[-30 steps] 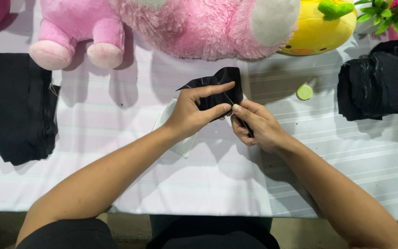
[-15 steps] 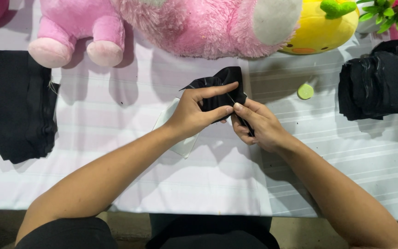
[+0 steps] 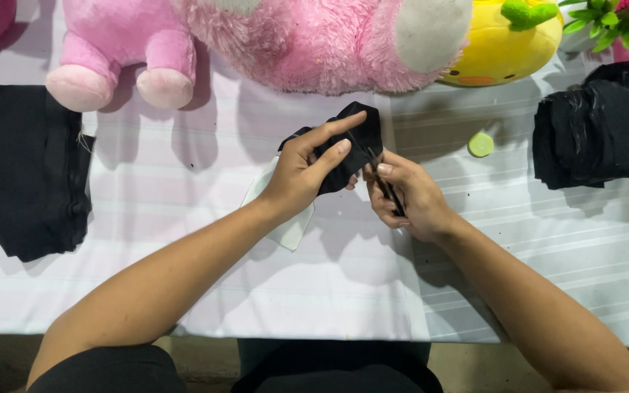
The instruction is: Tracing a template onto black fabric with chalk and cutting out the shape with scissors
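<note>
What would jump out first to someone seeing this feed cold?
Probably the big pink plush toy lying across the top of the table, with a yellow plush beside it at the upper right. Next, at centre, the left hand and right hand together hold a small black fabric piece above the white striped tablecloth. Black fabric stacks sit at the far left and far right.

Table's got a white striped cloth (image 3: 183,291) on it, with black fabric stacks left (image 3: 27,167) and right (image 3: 595,131), pink (image 3: 293,40) and yellow (image 3: 500,47) plushies, plus a small green disc (image 3: 480,144).
</note>
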